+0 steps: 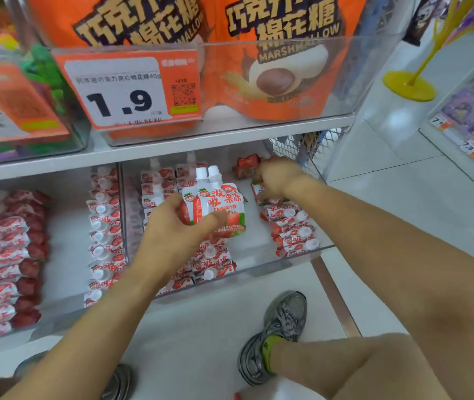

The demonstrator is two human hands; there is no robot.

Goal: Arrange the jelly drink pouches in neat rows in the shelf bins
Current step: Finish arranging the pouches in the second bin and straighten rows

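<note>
My left hand (172, 229) grips two white-and-red strawberry jelly pouches (221, 206) upright by their lower edge, above the clear right-hand bin (285, 262). My right hand (277, 177) reaches to the back of that bin, fingers curled on a pouch (259, 189) at the far end of the right row (290, 229). A loose pouch (246, 166) lies behind it. More pouches lie in a row on the bin's left side (210, 261). The left-hand bin holds two further rows (103, 232).
Above, a shelf carries orange marshmallow bags (282, 67) behind a 1.9 price tag (120, 90). A wire mesh basket (302, 145) sits beside the bin at the back right. A yellow stand (408, 85) is on the floor. My shoes (276, 336) rest below.
</note>
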